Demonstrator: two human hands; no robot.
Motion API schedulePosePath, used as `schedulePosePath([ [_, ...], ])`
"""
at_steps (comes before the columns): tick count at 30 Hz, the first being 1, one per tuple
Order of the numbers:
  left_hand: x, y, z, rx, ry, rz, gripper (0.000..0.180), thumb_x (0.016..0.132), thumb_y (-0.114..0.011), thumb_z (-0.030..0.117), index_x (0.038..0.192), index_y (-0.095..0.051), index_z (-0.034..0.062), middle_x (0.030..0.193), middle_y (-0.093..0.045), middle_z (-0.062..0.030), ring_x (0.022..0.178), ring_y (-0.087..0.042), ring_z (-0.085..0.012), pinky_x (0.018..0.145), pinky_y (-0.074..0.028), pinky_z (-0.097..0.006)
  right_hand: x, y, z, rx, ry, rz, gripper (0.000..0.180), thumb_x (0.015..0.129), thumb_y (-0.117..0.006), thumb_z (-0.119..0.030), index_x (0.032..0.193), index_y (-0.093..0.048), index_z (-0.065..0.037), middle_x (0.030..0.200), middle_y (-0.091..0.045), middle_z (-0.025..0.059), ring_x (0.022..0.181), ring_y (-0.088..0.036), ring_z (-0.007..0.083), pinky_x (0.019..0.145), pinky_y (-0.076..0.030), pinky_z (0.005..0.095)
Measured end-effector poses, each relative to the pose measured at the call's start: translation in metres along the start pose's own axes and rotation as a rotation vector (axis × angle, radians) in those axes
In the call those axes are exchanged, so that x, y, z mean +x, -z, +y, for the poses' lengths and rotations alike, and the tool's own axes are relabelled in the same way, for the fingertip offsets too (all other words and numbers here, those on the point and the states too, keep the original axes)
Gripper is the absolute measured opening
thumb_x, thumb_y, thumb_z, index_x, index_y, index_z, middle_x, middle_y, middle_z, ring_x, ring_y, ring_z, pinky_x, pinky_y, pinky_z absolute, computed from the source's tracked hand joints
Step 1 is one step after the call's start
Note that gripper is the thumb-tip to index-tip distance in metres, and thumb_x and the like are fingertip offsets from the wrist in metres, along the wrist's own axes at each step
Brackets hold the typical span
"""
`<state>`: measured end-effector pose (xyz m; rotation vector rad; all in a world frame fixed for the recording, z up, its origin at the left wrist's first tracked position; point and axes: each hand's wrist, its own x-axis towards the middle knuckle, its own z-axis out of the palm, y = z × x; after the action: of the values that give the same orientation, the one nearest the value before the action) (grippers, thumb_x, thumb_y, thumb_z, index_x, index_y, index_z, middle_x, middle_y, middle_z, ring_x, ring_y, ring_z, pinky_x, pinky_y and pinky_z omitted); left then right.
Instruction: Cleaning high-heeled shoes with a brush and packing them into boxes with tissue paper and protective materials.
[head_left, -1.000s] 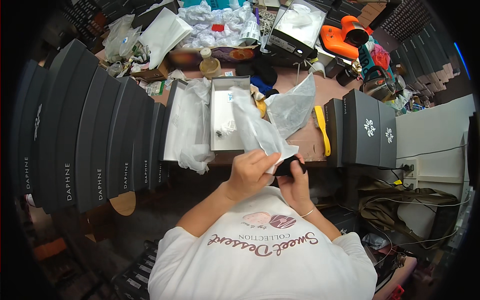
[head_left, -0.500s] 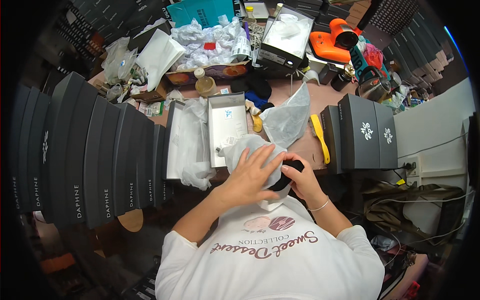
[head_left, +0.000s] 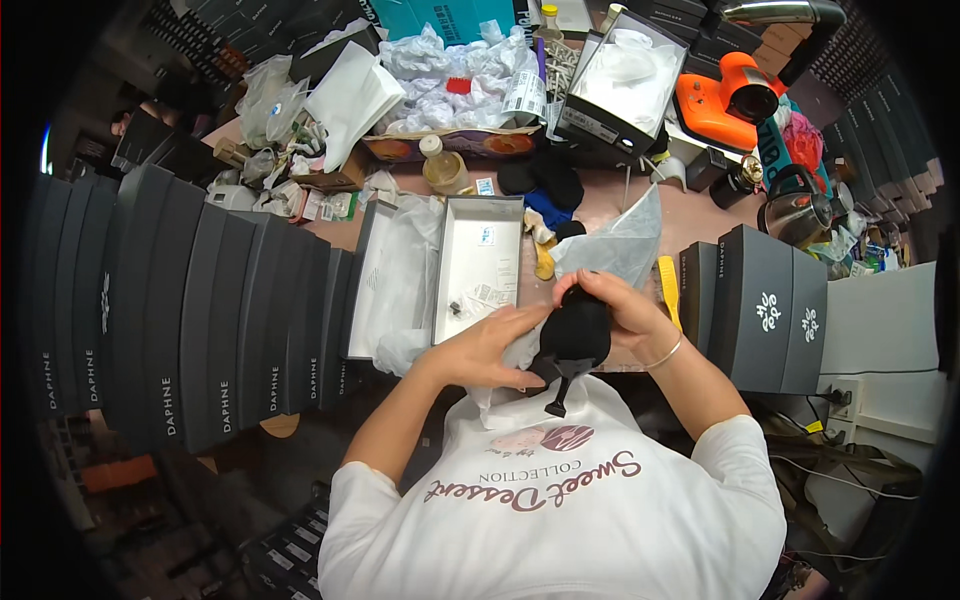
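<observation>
A black high-heeled shoe (head_left: 578, 335) is in front of my chest, its thin heel pointing down toward my shirt. My right hand (head_left: 630, 312) is closed round its far end and right side. My left hand (head_left: 490, 348) is at its left side, fingers and thumb closed on white tissue paper (head_left: 522, 352) that lies against the shoe; some fingertips are hidden behind it. Just beyond, an open shoe box (head_left: 478, 225) has small packets inside, and its lid (head_left: 375, 275) beside it is lined with tissue. A separate tissue sheet (head_left: 622, 243) stands crumpled past my right hand.
Dark shoe boxes (head_left: 150, 310) line the left, and more boxes (head_left: 765, 315) stand at the right beside a yellow brush (head_left: 670, 290). Farther back are a bottle (head_left: 443, 168), a carton of crumpled paper (head_left: 450, 148), an orange device (head_left: 725, 100) and a kettle (head_left: 797, 212).
The black shoe has come out from under the tissue and its heel now shows. My right hand has moved up to its far end; my left hand has shifted down and left.
</observation>
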<state>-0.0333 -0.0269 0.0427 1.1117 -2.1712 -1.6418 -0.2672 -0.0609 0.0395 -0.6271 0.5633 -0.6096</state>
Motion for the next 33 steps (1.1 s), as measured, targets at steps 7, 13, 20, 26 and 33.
schedulePosePath([
  [7, 0.027, 0.029, -0.031, -1.224, 0.005, 0.167, 0.052, 0.079, -0.069, 0.013, 0.125, -0.047, -0.0005, 0.110, -0.060, -0.0087, 0.098, -0.061, -0.0150, 0.087, -0.050, -0.029, 0.126, 0.114, -0.019, -1.105, 0.488, 0.801, 0.041, 0.086, -0.065, -0.033, 0.103, -0.057, 0.003, 0.092, -0.066, 0.0162, 0.079, -0.066, 0.0271, 0.070, -0.053, 0.0351],
  [13, 0.021, 0.030, -0.080, -1.336, 0.057, 0.285, 0.064, 0.074, -0.070, 0.007, 0.131, -0.042, 0.0026, 0.115, -0.059, -0.0081, 0.102, -0.061, -0.0174, 0.091, -0.049, -0.031, 0.098, 0.151, 0.049, -1.716, -0.308, 0.666, 0.069, 0.072, -0.075, -0.034, 0.125, -0.047, 0.001, 0.106, -0.063, 0.0205, 0.097, -0.060, 0.0373, 0.083, -0.048, 0.0442],
  [20, 0.029, 0.028, -0.088, -1.392, 0.105, 0.256, 0.067, 0.072, -0.071, 0.005, 0.132, -0.041, 0.0031, 0.117, -0.058, -0.0085, 0.105, -0.059, -0.0179, 0.094, -0.047, -0.032, 0.107, 0.153, 0.075, -1.673, 0.039, 0.889, 0.061, 0.076, -0.069, -0.028, 0.127, -0.045, -0.002, 0.110, -0.060, 0.0168, 0.105, -0.054, 0.0319, 0.095, -0.037, 0.0503],
  [26, 0.034, 0.023, -0.091, -1.426, 0.118, 0.295, 0.067, 0.073, -0.071, 0.005, 0.133, -0.040, 0.0044, 0.116, -0.058, -0.0083, 0.105, -0.059, -0.0190, 0.093, -0.048, -0.033, 0.053, 0.048, 0.007, -0.982, 0.775, 0.670, 0.049, 0.074, -0.063, -0.006, 0.122, -0.052, -0.002, 0.119, -0.054, 0.0182, 0.106, -0.055, 0.0290, 0.094, -0.043, 0.0371],
  [33, 0.040, 0.016, -0.093, -1.390, -0.017, 0.240, 0.060, 0.077, -0.068, 0.005, 0.131, -0.043, 0.0045, 0.118, -0.057, -0.0078, 0.104, -0.060, -0.0163, 0.090, -0.051, -0.029, 0.063, -0.010, 0.014, -1.665, 0.637, 0.148, 0.043, 0.070, -0.069, -0.012, 0.112, -0.063, -0.009, 0.106, -0.055, 0.0102, 0.090, -0.055, 0.0261, 0.076, -0.045, 0.0381],
])
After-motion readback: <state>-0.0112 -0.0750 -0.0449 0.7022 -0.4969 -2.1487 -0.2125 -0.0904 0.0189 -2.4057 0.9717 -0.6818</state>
